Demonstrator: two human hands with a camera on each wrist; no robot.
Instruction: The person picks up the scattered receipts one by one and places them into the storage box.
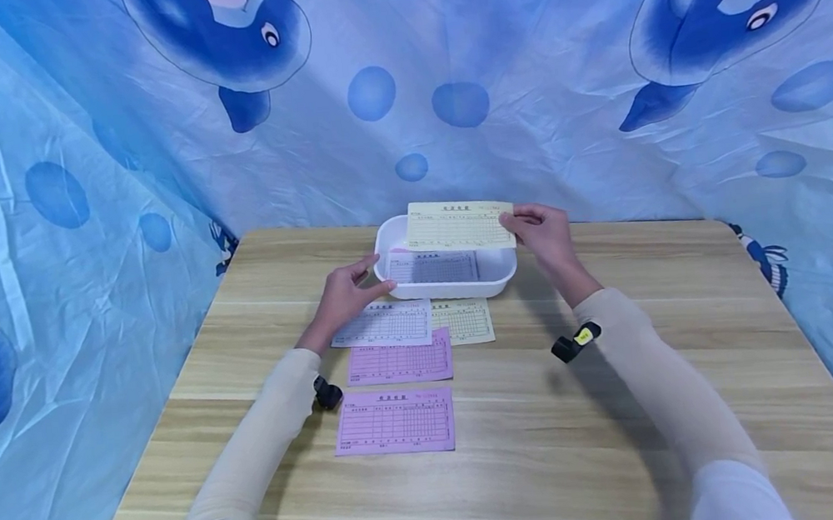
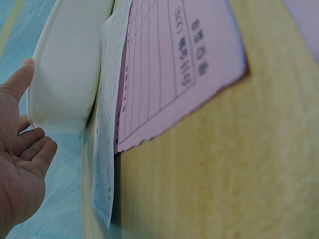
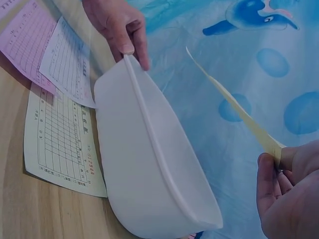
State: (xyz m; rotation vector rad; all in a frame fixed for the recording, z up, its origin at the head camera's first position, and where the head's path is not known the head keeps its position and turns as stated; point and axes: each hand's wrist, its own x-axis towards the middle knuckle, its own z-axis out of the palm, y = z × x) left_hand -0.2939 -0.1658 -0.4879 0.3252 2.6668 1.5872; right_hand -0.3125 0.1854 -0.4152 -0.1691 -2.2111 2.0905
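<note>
My right hand (image 1: 544, 235) pinches a pale yellow printed form (image 1: 456, 227) by its right end, between thumb and fingers. The slip hangs above a white plastic tub (image 1: 490, 288), seen nearly edge-on from the right wrist. Inside the tub lies a whitish form (image 1: 432, 268), with a bit of pink showing beside it. At the tub's front-left corner is my left hand (image 1: 345, 297), thumb touching the rim and fingers loosely extended along the left end. Just below that hand, a white form (image 1: 385, 326) overlaps a yellow form (image 1: 463, 322) and a pink form (image 1: 400, 364).
Nearer to me, a separate pink form (image 1: 394, 423) lies flat on the wooden table (image 1: 594, 460). A blue curtain (image 1: 526, 149) with dolphin figures hangs close behind the table's far edge and on the left side.
</note>
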